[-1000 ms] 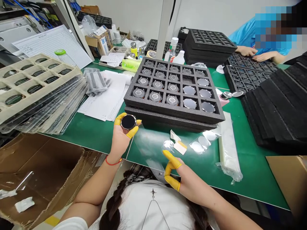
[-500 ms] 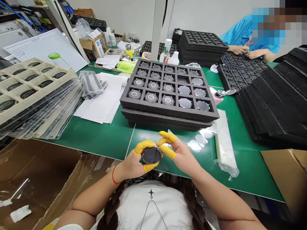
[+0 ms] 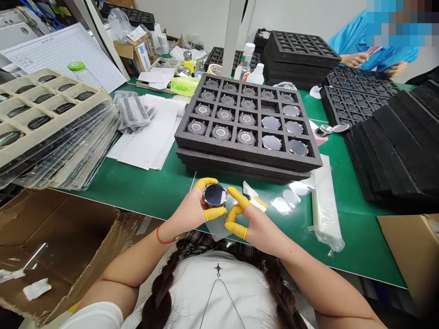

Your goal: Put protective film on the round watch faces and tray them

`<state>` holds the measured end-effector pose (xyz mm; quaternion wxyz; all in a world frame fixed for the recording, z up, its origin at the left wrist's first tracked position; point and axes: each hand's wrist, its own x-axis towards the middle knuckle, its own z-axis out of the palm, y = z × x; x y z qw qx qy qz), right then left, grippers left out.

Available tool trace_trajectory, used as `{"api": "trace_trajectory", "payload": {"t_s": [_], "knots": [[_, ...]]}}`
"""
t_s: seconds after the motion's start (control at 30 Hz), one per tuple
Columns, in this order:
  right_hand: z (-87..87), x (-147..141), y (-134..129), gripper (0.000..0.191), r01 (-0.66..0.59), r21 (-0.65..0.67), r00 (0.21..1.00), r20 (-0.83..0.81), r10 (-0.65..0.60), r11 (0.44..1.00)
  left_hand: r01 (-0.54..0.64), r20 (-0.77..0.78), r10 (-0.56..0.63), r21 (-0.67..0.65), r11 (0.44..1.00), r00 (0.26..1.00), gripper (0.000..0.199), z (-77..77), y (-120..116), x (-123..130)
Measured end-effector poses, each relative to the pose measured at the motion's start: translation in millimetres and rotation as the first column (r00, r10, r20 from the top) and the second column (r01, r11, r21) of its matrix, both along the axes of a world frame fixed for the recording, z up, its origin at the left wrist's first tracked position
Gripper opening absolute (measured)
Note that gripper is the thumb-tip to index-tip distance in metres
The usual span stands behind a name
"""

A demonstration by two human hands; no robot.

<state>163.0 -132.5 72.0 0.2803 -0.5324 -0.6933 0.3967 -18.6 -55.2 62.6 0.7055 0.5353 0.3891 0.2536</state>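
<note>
My left hand (image 3: 195, 205) grips a round watch (image 3: 215, 195) by its rim, between yellow-covered fingers and thumb. The watch has a silver edge, and its dark face points up with a pale reflection on the right side. Close by on the right is my right hand (image 3: 252, 224), also in yellow finger covers. Its index finger stretches toward the watch rim, while thumb and another finger pinch together. A thin clear film (image 3: 216, 228) hangs at that pinch, below the watch. Beyond both hands stands a black foam tray (image 3: 226, 142) with watches in its compartments.
Round clear stickers (image 3: 281, 205) and a long plastic-wrapped pack (image 3: 325, 205) lie to the right. Stacked beige trays (image 3: 72, 123) and papers (image 3: 147, 141) are on the left. Black foam stacks (image 3: 394, 151) rise at right. A co-worker's hand (image 3: 355, 59) is at the back.
The watch has risen slightly away from me in my left hand. My right hand has dropped and turned, its thumb now low, and a clear film shows beneath the watch. The view has shifted slightly.
</note>
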Motion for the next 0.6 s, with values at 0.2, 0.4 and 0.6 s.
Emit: {"api": "trace_trajectory", "payload": {"t_s": [0.2, 0.4, 0.6], "knots": [[-0.8, -0.2, -3.3, 0.064, 0.011, 0.072, 0.998, 0.06, -0.015, 0.997, 0.07, 0.075, -0.062, -0.11, 0.991, 0.995, 0.058, -2.9, -1.5, 6.2], [-9.5, -3.2, -6.8, 0.058, 0.035, 0.491, 0.966, 0.205, -0.154, 0.871, 0.185, 0.221, -0.134, -0.228, 0.956, 0.966, 0.042, -9.7, -3.5, 7.5], [-9.3, -7.8, -6.6, 0.016, 0.027, 0.693, 0.94, 0.228, -0.255, 0.72, 0.191, 0.291, -0.043, -0.502, 0.843, 0.956, 0.036, -12.3, -10.8, 8.7]]}}
